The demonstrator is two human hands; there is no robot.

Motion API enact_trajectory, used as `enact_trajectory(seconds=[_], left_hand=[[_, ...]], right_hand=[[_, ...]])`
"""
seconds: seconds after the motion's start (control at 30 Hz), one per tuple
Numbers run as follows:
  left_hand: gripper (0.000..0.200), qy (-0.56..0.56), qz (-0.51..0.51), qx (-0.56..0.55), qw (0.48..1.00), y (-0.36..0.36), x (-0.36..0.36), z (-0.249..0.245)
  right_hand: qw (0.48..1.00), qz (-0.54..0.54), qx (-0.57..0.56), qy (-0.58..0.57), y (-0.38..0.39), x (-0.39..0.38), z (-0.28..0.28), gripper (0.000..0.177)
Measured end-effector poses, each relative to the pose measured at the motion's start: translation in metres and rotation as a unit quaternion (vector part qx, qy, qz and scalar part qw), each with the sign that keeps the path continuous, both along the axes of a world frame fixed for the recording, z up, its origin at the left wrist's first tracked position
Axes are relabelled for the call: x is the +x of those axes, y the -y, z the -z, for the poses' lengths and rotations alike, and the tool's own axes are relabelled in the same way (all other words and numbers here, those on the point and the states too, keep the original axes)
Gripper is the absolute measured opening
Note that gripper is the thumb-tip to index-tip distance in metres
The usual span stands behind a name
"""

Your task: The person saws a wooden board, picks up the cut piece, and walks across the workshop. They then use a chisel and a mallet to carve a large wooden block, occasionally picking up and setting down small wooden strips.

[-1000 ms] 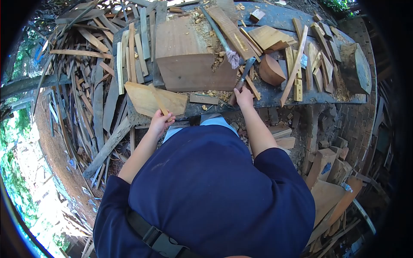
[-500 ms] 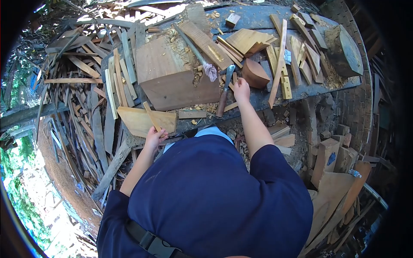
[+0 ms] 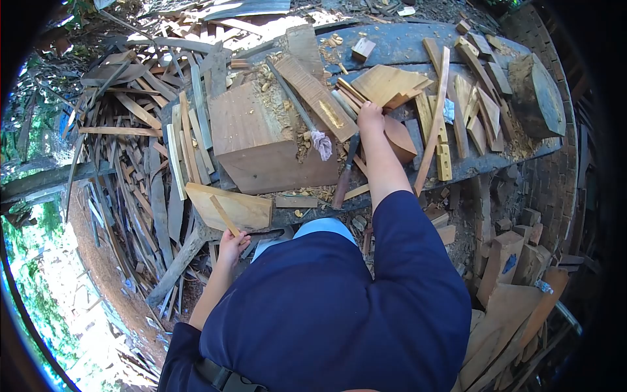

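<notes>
My left hand [image 3: 234, 247] pinches a thin wooden strip [image 3: 223, 214], which slants up in front of a pale, angled board [image 3: 241, 208] at the bench's near edge. My right hand [image 3: 371, 119] reaches across the bench with its fingers bent down beside a stack of thin wood strips [image 3: 349, 91]. Whatever those fingers hold is hidden from me. Below that wrist lies a hand tool with a brown wooden handle [image 3: 342, 186], its head not clear to see. A curved reddish-brown block [image 3: 400, 140] sits just right of my right wrist.
A big wooden block [image 3: 277, 166] stands on the dark bench [image 3: 411, 49], with a long metal rod [image 3: 290, 95] and crumpled cloth [image 3: 321, 145] on top. Wood pieces and shavings lie to the right, near a round log [image 3: 535, 95]. Scrap wood [image 3: 134, 183] is heaped at left.
My right hand has moved farther across the bench, from beside the tool to the stack of strips. My left hand keeps its strip. The view has shifted slightly.
</notes>
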State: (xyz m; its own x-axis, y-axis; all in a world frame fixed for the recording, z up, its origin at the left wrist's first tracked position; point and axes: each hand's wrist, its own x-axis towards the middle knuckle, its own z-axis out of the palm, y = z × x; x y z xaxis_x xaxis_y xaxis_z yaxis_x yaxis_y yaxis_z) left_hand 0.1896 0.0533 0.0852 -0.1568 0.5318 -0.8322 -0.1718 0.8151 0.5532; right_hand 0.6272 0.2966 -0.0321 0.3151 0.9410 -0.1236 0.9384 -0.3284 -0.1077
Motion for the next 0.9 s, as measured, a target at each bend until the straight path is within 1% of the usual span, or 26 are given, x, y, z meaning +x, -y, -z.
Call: enact_trajectory(seconds=[0.07,0.1,0.17,0.2,0.23,0.33,0.37,0.43,0.47,0.5,0.57,0.6,0.63,0.7,0.77,0.83,0.9], left_hand=[[0.018,-0.018,-0.006,-0.010,1.000,0.004,-0.001,-0.001],[0.018,-0.019,-0.011,-0.014,1.000,0.007,-0.001,-0.001],[0.018,-0.020,-0.009,-0.016,1.000,0.007,-0.001,0.001],[0.018,-0.018,-0.016,-0.016,1.000,0.008,-0.001,0.003],[0.018,-0.019,-0.018,-0.013,1.000,0.009,0.000,0.005],[0.019,-0.013,-0.029,-0.009,0.999,0.010,0.000,0.008],[0.019,-0.009,-0.032,-0.010,0.999,0.011,0.001,0.009],[0.019,-0.017,-0.035,-0.012,0.999,0.014,0.001,0.010],[0.019,-0.027,-0.032,-0.014,0.999,0.015,0.001,0.011],[0.019,-0.027,-0.046,-0.015,0.998,0.015,0.002,0.012],[0.020,-0.021,-0.037,-0.008,0.999,0.016,-0.001,0.013],[0.020,-0.025,-0.033,-0.009,0.999,0.016,-0.003,0.016],[0.020,-0.026,-0.047,-0.007,0.999,0.014,-0.003,0.017],[0.020,-0.037,-0.040,-0.004,0.999,0.012,-0.003,0.017],[0.021,-0.044,-0.048,-0.013,0.998,0.007,-0.001,0.015],[0.022,-0.042,-0.040,-0.008,0.998,0.005,-0.003,0.019],[0.022,-0.042,-0.047,-0.003,0.998,0.008,-0.006,0.024]], right_hand=[[0.999,-0.008,-0.013,0.041,-0.008,0.001,0.004,0.021],[0.999,-0.014,-0.017,0.041,-0.008,0.001,0.004,0.021],[0.997,-0.025,-0.061,0.030,-0.014,0.005,0.002,0.020],[0.997,-0.015,-0.073,-0.002,-0.017,0.007,-0.002,0.021],[0.997,-0.021,-0.072,-0.001,-0.017,0.008,-0.006,0.021],[0.989,-0.034,-0.133,-0.053,-0.016,0.013,-0.007,0.021],[0.989,-0.040,-0.132,-0.050,-0.019,0.018,-0.006,0.021],[0.982,-0.023,-0.161,-0.093,-0.019,0.014,-0.017,0.020],[0.981,-0.019,-0.177,-0.082,-0.020,0.015,-0.024,0.022],[0.980,-0.012,-0.176,-0.096,-0.023,0.016,-0.027,0.026],[0.981,-0.052,-0.156,-0.100,-0.031,0.026,-0.018,0.032],[0.983,-0.043,-0.143,-0.111,-0.033,0.028,-0.020,0.035],[0.984,-0.031,-0.129,-0.120,-0.032,0.029,-0.031,0.038],[0.983,-0.010,-0.090,-0.162,-0.027,0.028,-0.054,0.042],[0.976,-0.001,-0.037,-0.215,-0.016,0.036,-0.058,0.041],[0.969,0.034,-0.007,-0.243,0.001,0.029,-0.094,0.041],[0.965,0.033,0.075,-0.248,0.021,0.020,-0.123,0.043]])
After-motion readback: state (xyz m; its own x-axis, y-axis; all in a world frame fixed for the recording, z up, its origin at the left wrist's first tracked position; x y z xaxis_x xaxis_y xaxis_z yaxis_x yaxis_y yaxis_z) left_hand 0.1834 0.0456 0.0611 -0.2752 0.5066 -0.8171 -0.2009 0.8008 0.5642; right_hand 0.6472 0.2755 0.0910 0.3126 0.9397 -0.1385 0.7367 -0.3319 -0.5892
